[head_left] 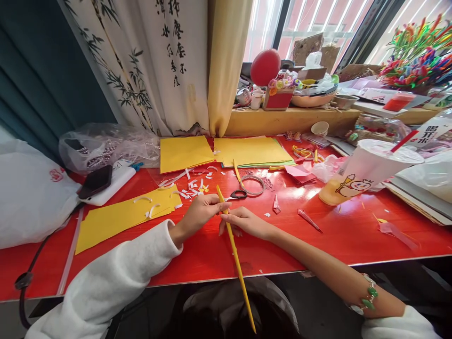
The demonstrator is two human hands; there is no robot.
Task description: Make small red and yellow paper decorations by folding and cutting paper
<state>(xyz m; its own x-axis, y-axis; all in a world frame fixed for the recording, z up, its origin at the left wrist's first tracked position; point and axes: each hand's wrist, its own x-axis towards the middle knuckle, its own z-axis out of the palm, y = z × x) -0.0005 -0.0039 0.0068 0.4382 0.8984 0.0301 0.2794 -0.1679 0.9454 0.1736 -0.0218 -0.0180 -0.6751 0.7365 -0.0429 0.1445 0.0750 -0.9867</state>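
Note:
A long, thin yellow paper strip, which looks rolled or folded, (239,269) runs from my fingers down past the table's front edge. My left hand (202,211) pinches it close to its upper tip. Just below, my right hand (250,222) also has its fingers closed around the strip. Right behind my hands lie black-handled scissors (239,194), their blades partly hidden by my fingers. A roll of tape (263,188) rests beyond them, with a shorter yellow strip (236,170) beside it. White and yellow paper scraps (193,188) are scattered behind my left hand.
Yellow paper sheets (123,216) lie at left, with yellow stacks (185,153) at the back. A phone (96,181) sits on a white object. A tall drink cup (367,172) with a red straw stands at right. Small pink pieces (276,204) dot the red table (300,249).

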